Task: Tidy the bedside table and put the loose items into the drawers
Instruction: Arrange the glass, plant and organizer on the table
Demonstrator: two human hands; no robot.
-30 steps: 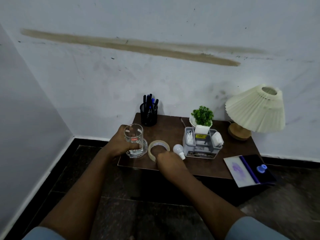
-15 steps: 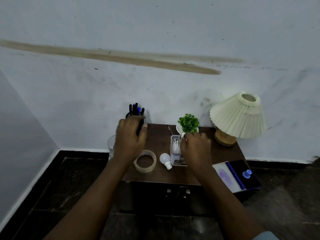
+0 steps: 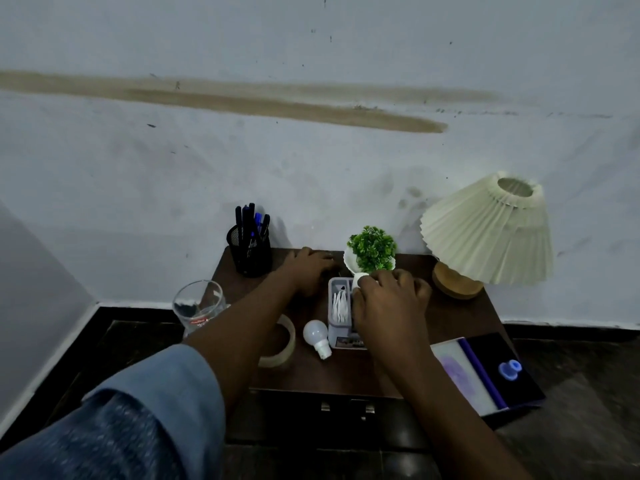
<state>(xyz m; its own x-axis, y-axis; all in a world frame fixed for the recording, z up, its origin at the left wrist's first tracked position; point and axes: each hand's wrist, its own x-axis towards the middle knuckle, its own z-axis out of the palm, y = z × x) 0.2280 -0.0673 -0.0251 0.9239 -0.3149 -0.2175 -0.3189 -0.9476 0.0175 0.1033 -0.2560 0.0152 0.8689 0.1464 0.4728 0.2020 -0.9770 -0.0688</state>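
Judging by how things lie, the tidying is barely under way: nothing visible has gone into a drawer yet. At the left edge of the bench point(image 3: 460, 317) stands an empty glass point(image 3: 199, 306), and behind it, against the wall, a black mesh pen holder point(image 3: 250, 251) full of pens. Next comes the left hand point(image 3: 308, 271), laid palm down near the back of the bench with its fingers reaching toward the plant pot; whether it has hold of anything I cannot tell. Nearer the front edge lie a tape roll point(image 3: 282, 344) and, just beside it, a light bulb point(image 3: 317, 336), both loose and likely bound for storage. A grey organizer point(image 3: 338, 311) sits beside the bulb, and below the bench top the drawers point(image 3: 346, 408) look closed. Behind the organizer is a small green plant point(image 3: 372, 251). The right hand point(image 3: 388, 306) hovers over the organizer, fingers curled and pinching a small white thing point(image 3: 360, 280) at its back edge. Farther right stand a pleated lamp point(image 3: 485, 230) and a book point(image 3: 485, 372) hanging over the front corner. So opening the drawers and clearing the loose pieces all remain.
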